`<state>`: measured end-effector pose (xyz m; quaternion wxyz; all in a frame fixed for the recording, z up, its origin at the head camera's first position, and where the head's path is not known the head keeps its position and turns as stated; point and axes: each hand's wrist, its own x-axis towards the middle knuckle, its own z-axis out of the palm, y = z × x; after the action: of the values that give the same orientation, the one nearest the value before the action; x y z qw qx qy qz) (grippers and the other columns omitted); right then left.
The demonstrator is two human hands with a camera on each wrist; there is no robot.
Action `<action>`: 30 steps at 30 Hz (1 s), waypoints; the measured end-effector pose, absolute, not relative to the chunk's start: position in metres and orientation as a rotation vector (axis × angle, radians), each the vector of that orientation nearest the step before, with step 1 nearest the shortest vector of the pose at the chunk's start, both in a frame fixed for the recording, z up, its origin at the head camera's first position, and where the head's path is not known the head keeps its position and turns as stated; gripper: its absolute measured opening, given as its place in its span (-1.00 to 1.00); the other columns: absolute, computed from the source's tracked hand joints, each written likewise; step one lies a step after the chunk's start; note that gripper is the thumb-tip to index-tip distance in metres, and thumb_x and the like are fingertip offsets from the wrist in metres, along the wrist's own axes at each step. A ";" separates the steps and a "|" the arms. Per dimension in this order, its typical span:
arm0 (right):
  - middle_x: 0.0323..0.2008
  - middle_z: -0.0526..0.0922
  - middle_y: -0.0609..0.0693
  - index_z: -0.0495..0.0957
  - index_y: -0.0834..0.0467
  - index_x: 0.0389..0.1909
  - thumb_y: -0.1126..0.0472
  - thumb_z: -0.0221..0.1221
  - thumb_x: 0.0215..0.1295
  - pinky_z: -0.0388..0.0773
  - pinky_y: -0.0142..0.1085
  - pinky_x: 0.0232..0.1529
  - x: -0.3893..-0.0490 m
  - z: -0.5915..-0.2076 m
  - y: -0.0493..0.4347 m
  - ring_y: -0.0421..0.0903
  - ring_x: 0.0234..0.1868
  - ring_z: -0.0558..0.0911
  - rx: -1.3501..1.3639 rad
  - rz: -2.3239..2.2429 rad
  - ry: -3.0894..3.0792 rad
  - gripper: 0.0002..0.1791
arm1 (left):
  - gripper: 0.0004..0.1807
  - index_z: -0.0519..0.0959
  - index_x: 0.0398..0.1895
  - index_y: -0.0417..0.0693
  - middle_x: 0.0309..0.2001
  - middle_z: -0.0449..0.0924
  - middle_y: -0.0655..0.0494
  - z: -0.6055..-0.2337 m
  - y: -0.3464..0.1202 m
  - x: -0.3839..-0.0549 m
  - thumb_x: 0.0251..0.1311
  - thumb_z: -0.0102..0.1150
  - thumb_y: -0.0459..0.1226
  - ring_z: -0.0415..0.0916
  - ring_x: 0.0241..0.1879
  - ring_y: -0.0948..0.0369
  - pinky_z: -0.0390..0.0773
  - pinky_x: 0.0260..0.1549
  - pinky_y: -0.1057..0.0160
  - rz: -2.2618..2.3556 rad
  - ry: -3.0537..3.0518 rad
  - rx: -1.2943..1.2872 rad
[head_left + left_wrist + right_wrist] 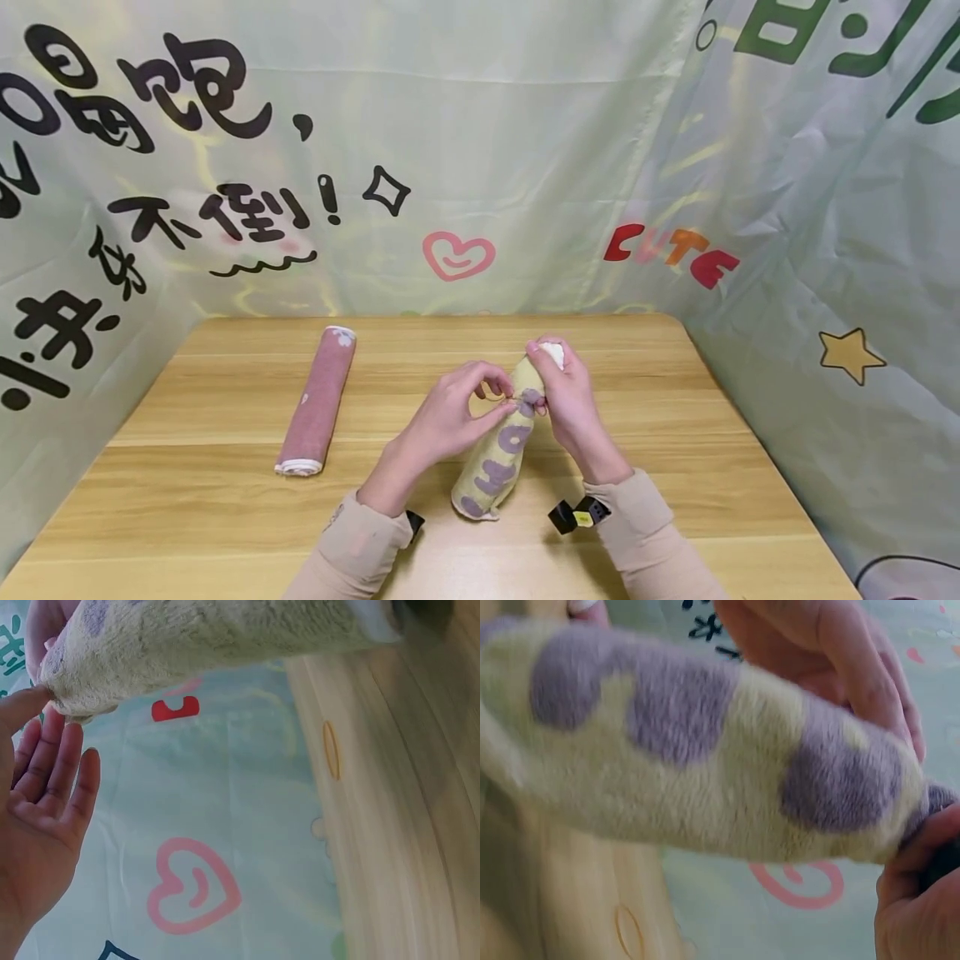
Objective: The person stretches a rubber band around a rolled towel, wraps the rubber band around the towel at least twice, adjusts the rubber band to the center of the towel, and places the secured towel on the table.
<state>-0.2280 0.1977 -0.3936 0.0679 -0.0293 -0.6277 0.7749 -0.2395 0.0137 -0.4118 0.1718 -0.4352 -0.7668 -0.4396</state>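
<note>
A rolled yellow towel (495, 467) with purple shapes stands tilted over the table, narrowed near its upper end. My right hand (570, 400) grips that upper end, with a white tip of cloth showing by the thumb. At the narrowed part, the thumb and a fingertip of my left hand (457, 408) pinch a thin rubber band (492, 399). In the left wrist view the towel roll (202, 645) crosses the top, and the other left fingers are loosely extended. The right wrist view shows the purple-spotted roll (765, 765) up close, with the right fingers round its narrowed end.
A rolled pink towel (318, 400) with white ends lies on the left of the wooden table (225, 517). A thin orange loop (331, 750), like a rubber band, lies on the tabletop in both wrist views. Printed cloth walls (547, 167) stand behind and at the sides.
</note>
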 end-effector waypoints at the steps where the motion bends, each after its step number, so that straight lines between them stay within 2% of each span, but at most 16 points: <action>1: -0.59 0.48 -0.11 0.45 0.14 -0.15 0.19 0.16 0.53 0.22 -0.51 -0.78 -0.227 -0.394 0.196 -0.29 -0.72 0.34 -0.104 2.349 -1.875 -0.88 | -0.73 0.58 -0.10 -0.08 -0.21 0.67 0.17 -0.412 0.014 -0.239 0.21 0.47 -0.35 0.60 -0.20 0.21 0.69 -0.23 0.20 -1.246 -2.183 -1.238; 12: -0.58 0.48 -0.14 0.47 0.13 -0.18 0.23 0.15 0.54 0.22 -0.54 -0.76 -0.226 -0.395 0.188 -0.32 -0.70 0.35 -0.149 2.389 -1.828 -0.92 | -0.64 0.55 -0.24 -0.06 -0.31 0.59 0.17 -0.417 0.020 -0.235 -0.08 0.43 -0.52 0.58 -0.26 0.17 0.69 -0.24 0.20 -1.191 -2.205 -1.191; 17: -0.58 0.48 -0.14 0.46 0.14 -0.17 0.22 0.17 0.52 0.22 -0.53 -0.76 -0.228 -0.399 0.189 -0.31 -0.71 0.36 -0.156 2.358 -1.854 -0.91 | -0.63 0.52 -0.31 -0.07 -0.38 0.53 0.16 -0.420 0.024 -0.235 -0.19 0.37 -0.57 0.55 -0.34 0.17 0.67 -0.34 0.25 -1.187 -2.194 -1.191; 23: -0.62 0.48 -0.16 0.43 0.17 -0.15 0.22 0.15 0.53 0.16 -0.52 -0.76 -0.236 -0.405 0.199 -0.31 -0.72 0.37 -0.170 2.367 -1.855 -0.89 | -0.65 0.52 -0.32 -0.08 -0.37 0.54 0.17 -0.419 0.029 -0.227 -0.18 0.35 -0.56 0.51 -0.32 0.27 0.65 -0.33 0.36 -1.138 -2.223 -1.287; 28: -0.66 0.49 -0.19 0.44 0.16 -0.23 0.26 0.17 0.50 0.12 -0.54 -0.77 -0.245 -0.408 0.210 -0.34 -0.74 0.37 -0.251 2.401 -1.772 -0.89 | -0.65 0.53 -0.26 -0.07 -0.31 0.57 0.19 -0.416 0.033 -0.221 -0.14 0.35 -0.53 0.48 -0.27 0.28 0.55 -0.29 0.50 -1.052 -2.328 -1.340; 30: -0.67 0.49 -0.19 0.44 0.17 -0.25 0.28 0.17 0.49 0.11 -0.54 -0.77 -0.246 -0.408 0.212 -0.34 -0.75 0.36 -0.262 2.398 -1.762 -0.89 | -0.65 0.53 -0.24 -0.07 -0.29 0.57 0.18 -0.416 0.032 -0.221 -0.12 0.34 -0.53 0.48 -0.26 0.28 0.57 -0.28 0.50 -1.060 -2.363 -1.336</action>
<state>-0.2460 0.2123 -0.4084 0.0772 -0.0874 -0.5881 0.8003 -0.2209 0.0317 -0.4159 0.1132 -0.4556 -0.8056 -0.3615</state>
